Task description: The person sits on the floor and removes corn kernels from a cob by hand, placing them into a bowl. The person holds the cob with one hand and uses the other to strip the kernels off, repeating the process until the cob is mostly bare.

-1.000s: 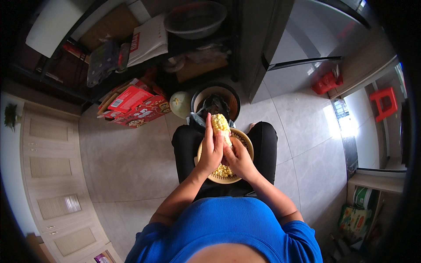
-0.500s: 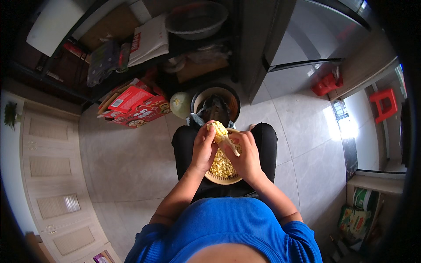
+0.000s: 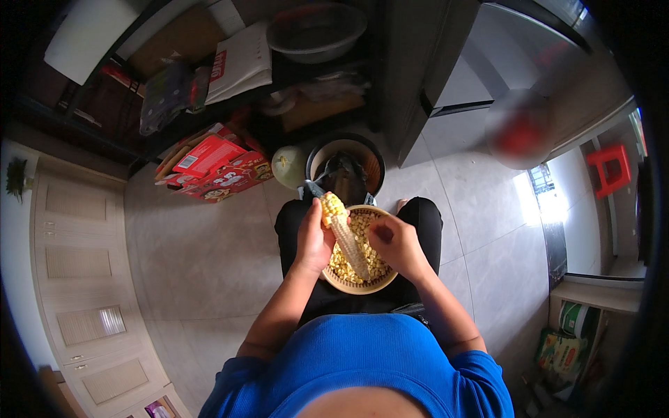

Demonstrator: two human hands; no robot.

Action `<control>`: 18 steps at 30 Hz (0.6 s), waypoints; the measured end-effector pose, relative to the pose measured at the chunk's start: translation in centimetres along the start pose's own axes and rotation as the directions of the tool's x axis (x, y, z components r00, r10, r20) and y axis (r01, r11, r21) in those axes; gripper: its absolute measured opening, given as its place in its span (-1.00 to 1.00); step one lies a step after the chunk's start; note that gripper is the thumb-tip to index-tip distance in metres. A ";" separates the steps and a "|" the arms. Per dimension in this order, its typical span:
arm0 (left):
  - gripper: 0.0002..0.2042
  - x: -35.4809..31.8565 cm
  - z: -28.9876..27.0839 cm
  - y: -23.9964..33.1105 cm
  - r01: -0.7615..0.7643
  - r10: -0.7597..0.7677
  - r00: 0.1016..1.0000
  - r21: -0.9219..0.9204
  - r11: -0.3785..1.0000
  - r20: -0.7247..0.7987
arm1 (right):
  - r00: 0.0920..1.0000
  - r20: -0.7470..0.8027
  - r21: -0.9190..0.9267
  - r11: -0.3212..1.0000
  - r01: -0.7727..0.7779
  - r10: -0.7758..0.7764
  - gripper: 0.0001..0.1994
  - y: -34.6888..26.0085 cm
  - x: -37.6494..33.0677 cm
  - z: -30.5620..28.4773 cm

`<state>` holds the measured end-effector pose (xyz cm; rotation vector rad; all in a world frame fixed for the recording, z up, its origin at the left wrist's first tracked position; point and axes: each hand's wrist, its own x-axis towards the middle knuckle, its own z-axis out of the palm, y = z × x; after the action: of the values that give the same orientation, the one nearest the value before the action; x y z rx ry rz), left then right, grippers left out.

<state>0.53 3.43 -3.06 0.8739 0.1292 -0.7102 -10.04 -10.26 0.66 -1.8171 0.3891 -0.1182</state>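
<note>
My left hand (image 3: 313, 242) is wrapped round a corn cob (image 3: 352, 249) over my lap. Yellow kernels still cover the cob's far end, while its pale lower length is stripped and slants toward me. Just right of the cob, apart from it, my right hand (image 3: 396, 245) is curled closed; whatever its fingers may hold is hidden. Beneath both hands a round tan bowl (image 3: 346, 287) rests on my lap, with many loose corn kernels (image 3: 377, 269) inside. The cob and my hands cover part of the bowl.
Beyond my knees stands a round bin (image 3: 380, 167) with a dark liner. Left of it are a pale green round melon or gourd (image 3: 288, 167) and a red carton (image 3: 223, 171). A dark shelf holds a clear basin (image 3: 317, 31). A red stool (image 3: 610, 170) stands far right.
The cob has turned so its bare length shows fully over the bowl. My right hand has come off the cob and moved slightly right. My left hand has shifted a little left.
</note>
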 end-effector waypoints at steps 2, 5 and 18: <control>-0.62 0.0 -0.1 0.4 0.049 -0.048 0.999 -0.046 0.998 0.018 | 0.992 0.112 -0.233 0.969 0.081 -0.056 -0.85 3.5 -0.1 0.2; -0.64 -0.6 0.8 0.4 0.007 -0.007 0.998 -0.005 1.000 0.055 | 0.991 0.136 0.024 1.000 0.003 -0.006 -0.78 4.9 -0.1 1.4; -0.66 -2.0 2.5 -0.4 -0.198 0.198 0.964 -0.016 0.980 0.179 | 0.945 0.285 0.739 0.592 -0.322 0.158 -0.64 -0.8 2.0 2.2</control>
<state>-1.70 2.40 -0.95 0.8074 -0.1193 -0.5979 -7.41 -8.67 0.57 -0.8711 0.3655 0.0787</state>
